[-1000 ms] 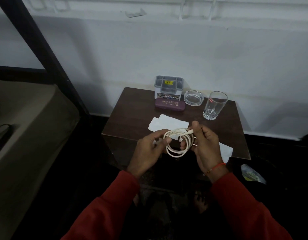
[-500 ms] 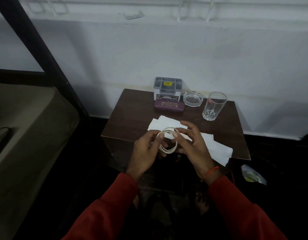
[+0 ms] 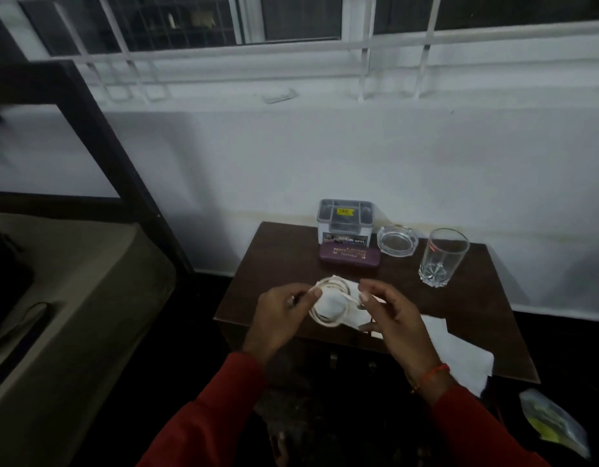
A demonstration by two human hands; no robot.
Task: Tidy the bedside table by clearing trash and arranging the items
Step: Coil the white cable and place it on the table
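A coiled white cable [image 3: 330,303] hangs over the front of the dark wooden bedside table [image 3: 278,264]. My left hand [image 3: 281,318] pinches the coil's left side between thumb and fingers. My right hand [image 3: 392,318] pinches the cable's loose end at the coil's right side. White paper sheets [image 3: 456,352] lie on the table under and to the right of my hands. At the back stand a grey organiser box [image 3: 345,220], a maroon case [image 3: 349,257], a glass ashtray [image 3: 397,240] and an empty drinking glass [image 3: 441,257].
A bed with a beige mattress [image 3: 72,315] and a black frame post [image 3: 99,136] is to the left. A plastic wrapper [image 3: 554,423] lies on the dark floor at the lower right. A white wall and window grille rise behind the table.
The camera tilted up, so the window shows now. My hands carried the coil forward over the table. The coil has been drawn tighter than one second ago.
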